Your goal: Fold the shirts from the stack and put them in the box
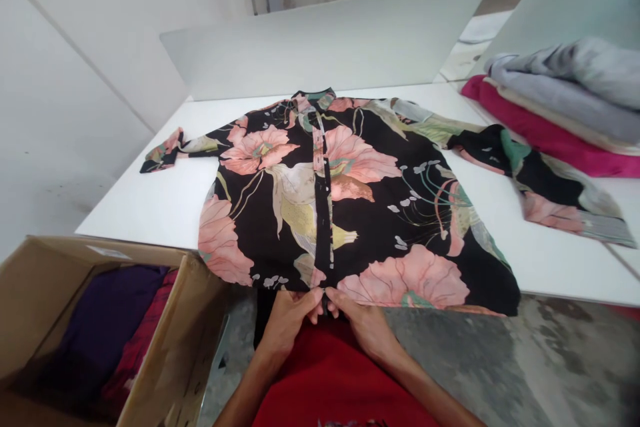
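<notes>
A black shirt [360,213] with large pink flowers lies spread out, front up, its collar at the far side and its sleeves stretched to both sides. Its bottom hem reaches the near edge of the table. At the middle of that hem, by the lower end of the button placket, my left hand [295,313] pinches the fabric between thumb and fingers. Right beside it, my right hand [357,317] pinches the other side of the placket the same way. Both thumbs lie on top, nearly touching, and the fingers are partly hidden below the hem.
The shirt lies on a white table [150,207] with a pale upright panel [320,47] behind it. Folded garments [565,100] are stacked at the right, close to one sleeve. An open cardboard box [200,320] holding dark purple and red cloth stands at the lower left.
</notes>
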Available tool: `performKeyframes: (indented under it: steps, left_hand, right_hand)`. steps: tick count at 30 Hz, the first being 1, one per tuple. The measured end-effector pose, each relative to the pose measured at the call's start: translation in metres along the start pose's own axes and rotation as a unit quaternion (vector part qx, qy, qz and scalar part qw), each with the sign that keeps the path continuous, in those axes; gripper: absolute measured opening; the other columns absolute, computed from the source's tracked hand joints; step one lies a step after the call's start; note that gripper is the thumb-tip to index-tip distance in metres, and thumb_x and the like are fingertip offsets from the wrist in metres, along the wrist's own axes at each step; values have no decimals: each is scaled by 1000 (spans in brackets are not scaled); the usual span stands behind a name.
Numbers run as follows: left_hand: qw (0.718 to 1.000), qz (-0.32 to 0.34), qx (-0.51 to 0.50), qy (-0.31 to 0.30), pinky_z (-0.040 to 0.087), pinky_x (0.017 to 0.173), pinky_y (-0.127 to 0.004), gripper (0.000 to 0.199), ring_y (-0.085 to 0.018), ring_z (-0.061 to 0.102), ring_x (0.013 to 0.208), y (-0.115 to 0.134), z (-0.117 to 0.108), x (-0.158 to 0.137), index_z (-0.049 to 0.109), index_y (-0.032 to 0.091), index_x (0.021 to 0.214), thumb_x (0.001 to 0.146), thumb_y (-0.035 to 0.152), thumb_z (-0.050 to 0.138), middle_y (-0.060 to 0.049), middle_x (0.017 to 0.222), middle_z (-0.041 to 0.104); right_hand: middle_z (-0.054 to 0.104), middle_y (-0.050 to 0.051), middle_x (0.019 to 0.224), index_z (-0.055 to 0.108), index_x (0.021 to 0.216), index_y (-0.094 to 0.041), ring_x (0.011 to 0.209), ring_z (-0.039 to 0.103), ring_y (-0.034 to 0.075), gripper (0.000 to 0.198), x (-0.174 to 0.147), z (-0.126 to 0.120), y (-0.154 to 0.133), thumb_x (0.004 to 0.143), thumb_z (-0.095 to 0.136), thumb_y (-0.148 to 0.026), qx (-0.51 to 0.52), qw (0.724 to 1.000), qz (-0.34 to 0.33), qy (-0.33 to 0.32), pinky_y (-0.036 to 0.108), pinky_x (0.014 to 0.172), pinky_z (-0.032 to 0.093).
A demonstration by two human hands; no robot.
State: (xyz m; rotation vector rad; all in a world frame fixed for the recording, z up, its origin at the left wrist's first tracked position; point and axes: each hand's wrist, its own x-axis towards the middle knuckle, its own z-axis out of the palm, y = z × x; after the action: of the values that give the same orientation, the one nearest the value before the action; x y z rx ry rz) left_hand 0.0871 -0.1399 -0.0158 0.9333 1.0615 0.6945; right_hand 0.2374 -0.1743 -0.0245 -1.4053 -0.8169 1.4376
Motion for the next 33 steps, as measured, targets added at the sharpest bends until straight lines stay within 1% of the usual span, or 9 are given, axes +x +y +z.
performKeyframes:
  steps: [6,11,13,17,23,26,28,30,33]
  left_hand:
    - [1000,2,-3,-5,41,68,-29,55,-14,53,60,-5,-2,4,62,17,55,74,65,78,-2,57,57]
    - [1000,8,8,20,42,70,-30,47,-14,53,59,-9,-4,8,66,17,56,76,58,76,-2,56,59]
    - [999,8,20,32,43,70,-30,44,-14,54,59,-9,-4,10,67,17,56,77,55,75,-2,56,61]
    - [999,13,29,39,45,70,-29,40,-14,57,59,-11,-3,11,70,17,58,76,51,77,-3,58,64]
    - [999,14,-28,40,52,70,-29,36,-16,66,65,-25,-6,12,77,15,75,77,51,82,-7,76,77]
    - [997,30,-60,30,53,71,-29,36,-15,67,67,-29,-9,9,78,15,81,80,51,81,-8,82,79]
    - [996,33,-80,29,53,71,-28,36,-15,67,67,-31,-10,8,78,15,81,80,51,81,-8,84,79]
    - [995,30,-91,34,53,72,-29,35,-14,67,68,-32,-10,6,77,15,82,78,49,82,-8,85,79]
    - [995,18,-90,44,54,75,-30,33,-14,66,71,-33,-9,6,76,15,84,74,45,84,-7,87,79]
  right_hand:
    - [66,7,72,64,65,-20,73,62,21,68,0,-4,9,68,74,-87,2,1000,9,-14,35,77,53]
    - [77,14,106,77,103,-18,105,72,29,64,-12,-24,18,83,69,-78,-52,991,-10,-122,42,97,56]
    - [76,15,117,76,116,-19,113,71,30,60,-24,-37,11,89,65,-72,-110,981,-14,-160,44,102,55]
    - [77,13,113,77,115,-21,105,74,26,48,-46,-60,-23,96,62,-62,-205,955,-34,-211,40,93,60]
    - [80,7,101,79,111,-26,94,77,22,32,-42,-81,-71,96,69,-52,-263,948,-145,-109,35,85,63]
    - [80,5,97,80,108,-28,94,76,22,24,-33,-79,-86,95,73,-47,-293,930,-218,-35,36,84,64]
    - [79,5,96,79,107,-28,86,75,21,19,-28,-72,-93,96,72,-43,-308,920,-243,-4,35,75,63]
    - [78,4,92,79,104,-29,73,71,17,16,-23,-63,-95,97,71,-40,-320,909,-267,-6,30,62,58]
    - [78,2,91,79,99,-27,69,68,14,17,-18,-52,-87,97,68,-40,-336,903,-265,-49,27,58,53]
